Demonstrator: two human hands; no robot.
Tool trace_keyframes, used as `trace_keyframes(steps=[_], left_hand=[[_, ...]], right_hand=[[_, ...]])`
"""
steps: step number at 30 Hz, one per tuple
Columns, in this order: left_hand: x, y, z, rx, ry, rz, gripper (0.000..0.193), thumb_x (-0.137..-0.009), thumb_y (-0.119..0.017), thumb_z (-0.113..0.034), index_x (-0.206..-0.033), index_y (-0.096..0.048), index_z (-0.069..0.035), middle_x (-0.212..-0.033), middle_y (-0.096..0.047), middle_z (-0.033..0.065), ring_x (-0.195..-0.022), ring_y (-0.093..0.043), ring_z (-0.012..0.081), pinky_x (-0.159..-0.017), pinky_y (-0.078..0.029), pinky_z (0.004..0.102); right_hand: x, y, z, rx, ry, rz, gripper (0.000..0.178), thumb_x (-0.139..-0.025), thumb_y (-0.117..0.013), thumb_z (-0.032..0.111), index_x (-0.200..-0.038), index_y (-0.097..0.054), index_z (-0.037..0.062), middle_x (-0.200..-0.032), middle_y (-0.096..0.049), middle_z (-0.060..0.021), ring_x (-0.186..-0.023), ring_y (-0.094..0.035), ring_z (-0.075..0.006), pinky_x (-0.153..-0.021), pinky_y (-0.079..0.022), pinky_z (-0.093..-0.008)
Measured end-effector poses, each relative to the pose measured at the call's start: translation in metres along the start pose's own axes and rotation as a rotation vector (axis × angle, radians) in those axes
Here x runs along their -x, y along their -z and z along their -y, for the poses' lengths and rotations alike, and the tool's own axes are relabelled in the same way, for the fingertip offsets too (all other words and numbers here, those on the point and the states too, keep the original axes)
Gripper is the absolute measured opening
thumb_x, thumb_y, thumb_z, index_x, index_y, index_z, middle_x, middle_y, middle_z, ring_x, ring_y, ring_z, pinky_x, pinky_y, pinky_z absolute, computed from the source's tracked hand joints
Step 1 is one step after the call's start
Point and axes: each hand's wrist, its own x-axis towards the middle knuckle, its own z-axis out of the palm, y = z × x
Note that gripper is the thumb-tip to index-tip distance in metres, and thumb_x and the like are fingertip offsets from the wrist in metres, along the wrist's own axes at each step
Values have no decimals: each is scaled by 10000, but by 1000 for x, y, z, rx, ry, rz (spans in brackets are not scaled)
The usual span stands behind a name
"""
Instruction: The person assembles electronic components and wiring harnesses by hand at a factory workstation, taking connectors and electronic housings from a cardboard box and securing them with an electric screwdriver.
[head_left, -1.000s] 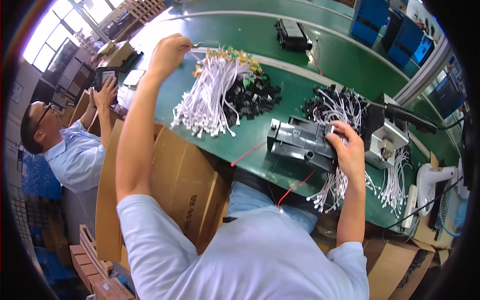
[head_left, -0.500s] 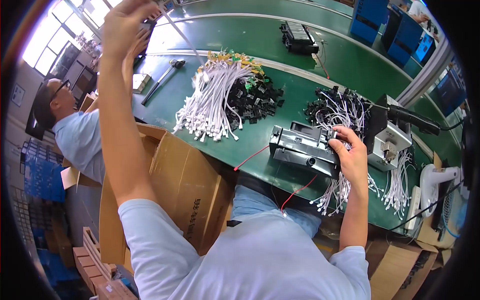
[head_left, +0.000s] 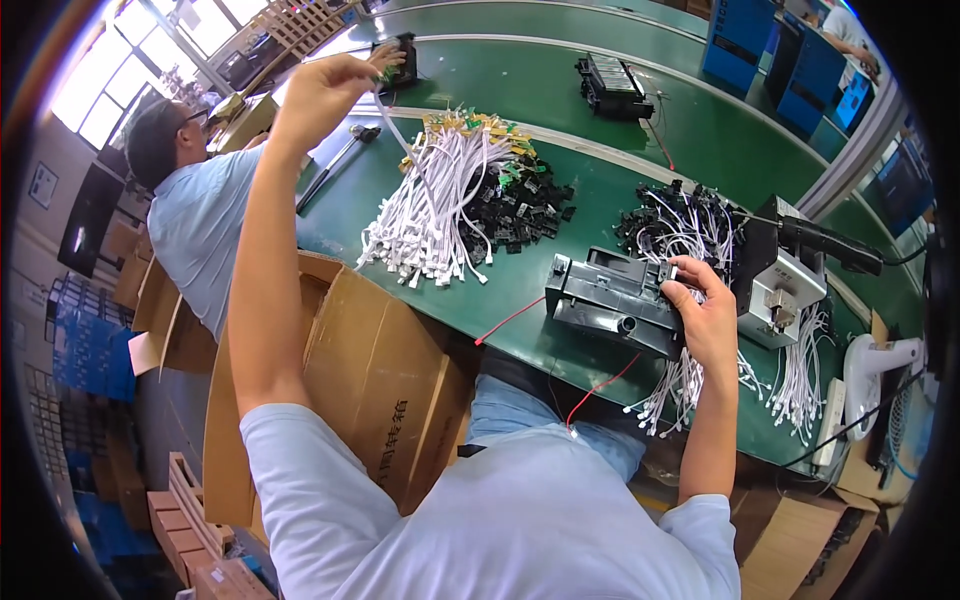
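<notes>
My left hand (head_left: 325, 100) is raised at the upper left, fingers pinched on a white cable (head_left: 402, 140) with a small green end. The cable hangs toward a pile of white cables (head_left: 425, 205) with yellow and green ends. My right hand (head_left: 706, 315) grips the right end of a black plastic housing (head_left: 615, 300) near the table's front edge, thumb and fingers at its corner. Red wires (head_left: 510, 320) trail from the housing. Beside the white cables lies a heap of small black plastic parts (head_left: 520, 205).
On the right are more black-ended cables (head_left: 680, 220), a boxy metal device (head_left: 785, 285) and a black electric screwdriver (head_left: 830, 243). A hammer (head_left: 335, 170) lies left. Another black unit (head_left: 612, 85) sits farther back. A co-worker (head_left: 205, 200) sits left; an open carton (head_left: 350, 370) stands below the table.
My left hand has come down and to the right, drawing the white cable. My right hand stays on the housing. The co-worker leans closer, and a hand reaches to a black unit.
</notes>
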Motion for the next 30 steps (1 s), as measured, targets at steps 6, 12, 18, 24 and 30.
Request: trace_keyframes(steps=[6, 12, 18, 24, 30], left_hand=[[15, 3, 185, -270, -465, -120, 522, -807, -536, -26, -1324, -465, -17, -1042, -663, 75, -924, -628, 182, -893, -462, 302], [-7, -11, 22, 203, 98, 25, 154, -816, -618, 12, -964, -646, 48, -886, -668, 82, -836, -638, 136, -774, -513, 255], [-24, 37, 49, 802, 230, -353, 274, -939, -505, -115, -1169, -566, 21, -1037, -654, 165, -928, -661, 212, -870, -546, 311], [18, -49, 49, -36, 133, 209, 182, -696, -573, 61, -831, -681, 4, -729, -673, 94, -746, -647, 161, -701, -501, 294], [-4, 17, -10, 54, -15, -83, 114, -840, -621, -18, -937, -680, -20, -870, -690, 65, -825, -654, 123, -785, -504, 246]], right_hand=[[-4, -14, 16, 15, 77, 75, 279, -795, -643, 42, -1072, -628, 19, -930, -644, -60, -886, -590, -144, -838, -454, -266], [6, -1, 6, 17, 9, 3, 263, -813, -652, 38, -1074, -626, 23, -952, -635, -45, -917, -572, -133, -832, -451, -269], [3, -2, 8, 20, 19, 2, 274, -816, -659, 52, -1084, -620, 12, -970, -641, -56, -897, -578, -133, -841, -450, -268], [-3, 0, 4, 36, 12, 7, 289, -812, -663, 65, -1093, -618, 16, -970, -637, -57, -909, -578, -143, -850, -449, -280], [2, -1, 5, 2, 16, 14, 298, -807, -673, 87, -1096, -624, 34, -952, -634, -52, -904, -571, -137, -841, -449, -276]])
